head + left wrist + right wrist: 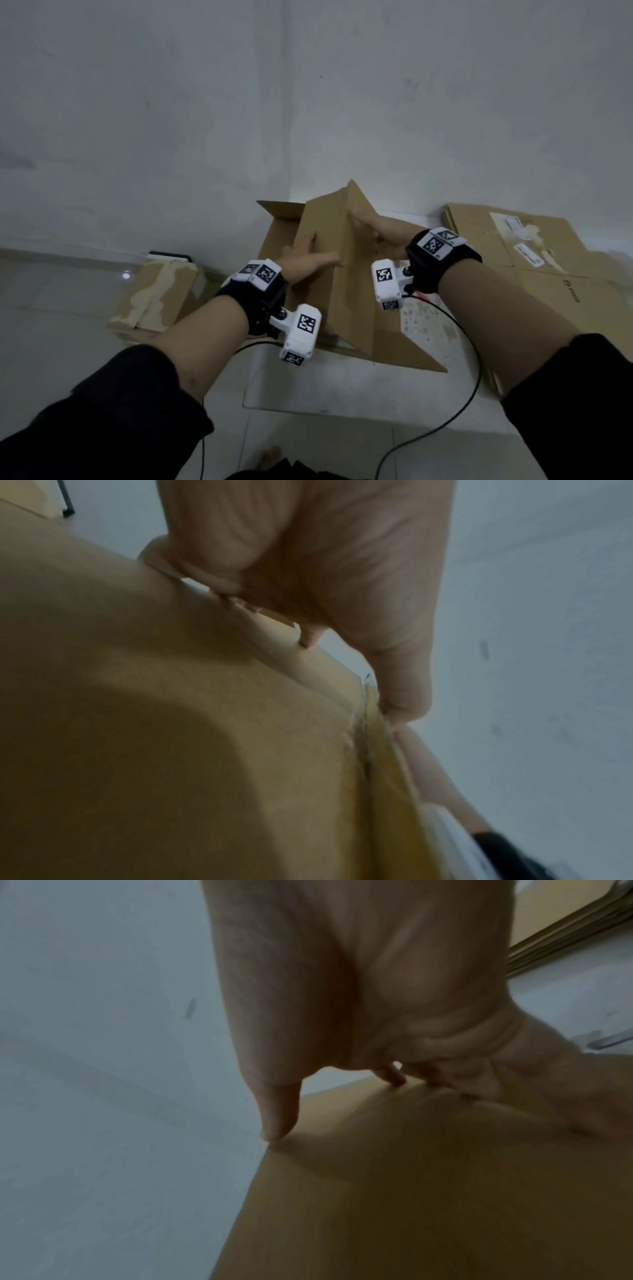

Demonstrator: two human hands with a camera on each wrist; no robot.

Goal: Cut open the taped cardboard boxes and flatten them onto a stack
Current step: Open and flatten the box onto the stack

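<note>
The opened cardboard box (337, 270) stands half-collapsed on the floor (342, 387) between both hands, its panels peaked into a ridge. The left hand (305, 258) lies on the left panel, its grip curled over the panel's far edge, fingers (404, 696) hooked behind the cardboard. The right hand (380, 233) presses the right panel with straight, spread fingers, holding nothing. A stack of flattened boxes (534, 253) lies to the right, and a taped box (154, 298) sits to the left.
</note>
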